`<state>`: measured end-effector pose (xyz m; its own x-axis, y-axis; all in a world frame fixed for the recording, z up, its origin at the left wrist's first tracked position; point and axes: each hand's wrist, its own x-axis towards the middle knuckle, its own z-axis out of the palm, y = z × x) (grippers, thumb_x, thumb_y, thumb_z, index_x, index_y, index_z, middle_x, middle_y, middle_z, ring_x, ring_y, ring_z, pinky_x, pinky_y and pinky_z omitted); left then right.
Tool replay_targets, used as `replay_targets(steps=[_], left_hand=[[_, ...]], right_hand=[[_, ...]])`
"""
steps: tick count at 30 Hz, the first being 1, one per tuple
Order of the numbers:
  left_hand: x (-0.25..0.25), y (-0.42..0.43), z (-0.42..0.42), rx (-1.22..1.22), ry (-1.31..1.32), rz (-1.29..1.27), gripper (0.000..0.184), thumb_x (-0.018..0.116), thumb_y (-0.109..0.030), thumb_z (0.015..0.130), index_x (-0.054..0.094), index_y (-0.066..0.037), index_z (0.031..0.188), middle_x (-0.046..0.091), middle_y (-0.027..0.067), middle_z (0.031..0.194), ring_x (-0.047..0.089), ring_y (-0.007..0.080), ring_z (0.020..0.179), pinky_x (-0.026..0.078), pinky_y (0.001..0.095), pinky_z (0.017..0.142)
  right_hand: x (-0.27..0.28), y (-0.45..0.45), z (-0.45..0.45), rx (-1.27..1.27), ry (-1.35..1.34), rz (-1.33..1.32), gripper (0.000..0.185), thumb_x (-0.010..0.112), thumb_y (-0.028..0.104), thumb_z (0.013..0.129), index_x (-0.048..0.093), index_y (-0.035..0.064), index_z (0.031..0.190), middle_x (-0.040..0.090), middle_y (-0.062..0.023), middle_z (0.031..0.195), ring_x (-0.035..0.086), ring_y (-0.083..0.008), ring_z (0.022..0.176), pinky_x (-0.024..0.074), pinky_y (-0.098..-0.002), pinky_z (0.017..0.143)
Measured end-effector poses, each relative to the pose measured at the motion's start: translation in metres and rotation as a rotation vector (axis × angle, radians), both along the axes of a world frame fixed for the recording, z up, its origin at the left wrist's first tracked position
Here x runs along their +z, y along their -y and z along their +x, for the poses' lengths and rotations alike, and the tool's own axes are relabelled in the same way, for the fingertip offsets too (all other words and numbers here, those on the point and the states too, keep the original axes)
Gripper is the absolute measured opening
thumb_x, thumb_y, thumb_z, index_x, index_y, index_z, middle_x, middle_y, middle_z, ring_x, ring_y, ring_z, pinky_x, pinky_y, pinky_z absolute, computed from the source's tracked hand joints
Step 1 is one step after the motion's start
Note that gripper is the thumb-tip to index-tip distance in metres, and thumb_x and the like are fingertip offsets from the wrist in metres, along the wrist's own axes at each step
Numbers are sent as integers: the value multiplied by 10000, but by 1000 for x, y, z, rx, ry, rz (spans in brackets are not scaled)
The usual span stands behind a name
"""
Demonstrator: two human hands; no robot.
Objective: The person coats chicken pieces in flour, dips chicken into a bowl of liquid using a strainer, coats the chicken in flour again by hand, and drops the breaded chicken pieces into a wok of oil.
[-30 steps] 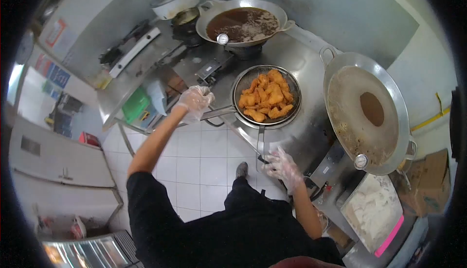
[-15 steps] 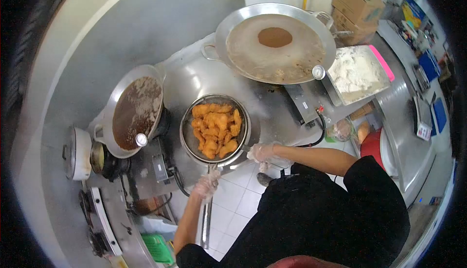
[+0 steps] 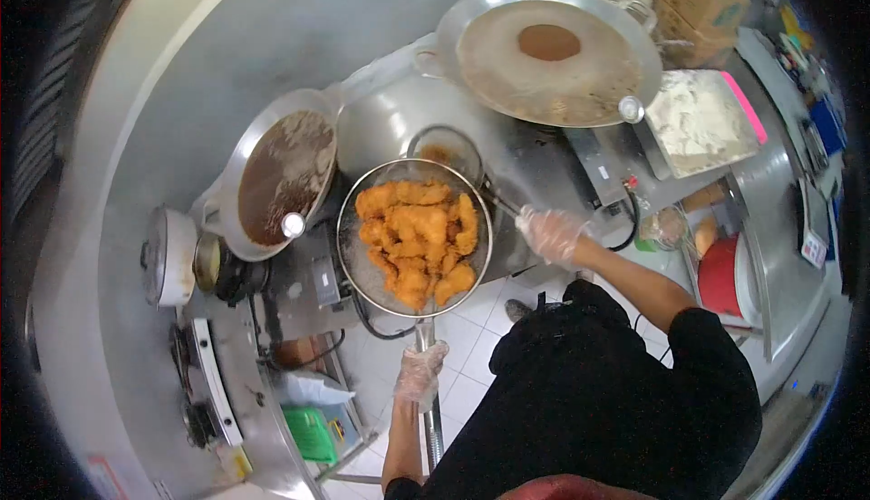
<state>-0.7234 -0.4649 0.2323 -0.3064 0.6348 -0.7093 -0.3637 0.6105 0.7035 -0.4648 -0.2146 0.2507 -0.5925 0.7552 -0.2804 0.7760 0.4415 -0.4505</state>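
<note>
Golden-brown fried pieces, chicken by their look, (image 3: 412,233) lie in a wide round strainer (image 3: 343,269). My left hand (image 3: 421,375), in a clear plastic glove, is wrapped round the strainer's long metal handle (image 3: 426,332). Also gloved, my right hand (image 3: 553,233) grips the dark handle (image 3: 500,197) of a second, smaller strainer (image 3: 444,128). That one sits behind the first, partly covered by it, with something brown showing inside. What lies under the two strainers is mostly hidden.
A large wok of foamy oil (image 3: 480,56) stands behind, and another wok (image 3: 245,160) at left, each with a thermometer. A tray of flour (image 3: 698,119) is at right. Hoses (image 3: 362,323) run by the counter's front. A lidded pot (image 3: 168,255) stands far left.
The strainer with the fried pieces looks larger, raised nearer to me. My right hand has moved right and up, and the second strainer now shows behind the first. The whole view has shifted.
</note>
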Motion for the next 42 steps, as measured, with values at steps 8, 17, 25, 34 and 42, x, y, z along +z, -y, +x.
replay_targets(steps=[8, 17, 25, 34, 42], left_hand=[[19, -17, 15, -21, 18, -122, 123, 651, -112, 798, 560, -105, 717, 452, -64, 569, 387, 51, 468, 283, 216, 431], [-15, -16, 23, 23, 108, 3, 154, 676, -90, 781, 532, -116, 736, 449, -50, 573, 397, 59, 484, 300, 219, 433], [-42, -23, 25, 110, 223, 159, 140, 649, -41, 808, 524, -102, 822, 498, -39, 621, 450, 68, 464, 357, 199, 409], [-41, -25, 29, 91, 194, 183, 152, 662, -46, 809, 524, -110, 801, 481, -47, 601, 444, 64, 468, 343, 200, 406], [-46, -23, 28, 82, 221, 193, 174, 673, -32, 793, 519, -113, 777, 498, -40, 598, 450, 66, 466, 351, 198, 411]], right_hand=[[112, -113, 33, -136, -193, 3, 256, 391, 252, 982, 566, 77, 1048, 557, -174, 1024, 588, -337, 869, 468, -444, 785], [117, -262, 187, -80, 299, 624, 409, 520, 379, 887, 598, -3, 1010, 664, -170, 894, 659, -274, 802, 509, -396, 725], [92, -325, 238, -402, 649, 728, 312, 593, 288, 793, 698, 66, 984, 691, -105, 997, 668, -253, 872, 522, -400, 709], [129, -277, 193, -249, -369, -637, 290, 592, 257, 833, 638, 39, 1018, 673, -111, 926, 651, -234, 796, 542, -385, 684], [160, -245, 131, 357, 205, 106, 418, 643, 135, 797, 596, 147, 1212, 674, -38, 1011, 648, -165, 844, 536, -294, 715]])
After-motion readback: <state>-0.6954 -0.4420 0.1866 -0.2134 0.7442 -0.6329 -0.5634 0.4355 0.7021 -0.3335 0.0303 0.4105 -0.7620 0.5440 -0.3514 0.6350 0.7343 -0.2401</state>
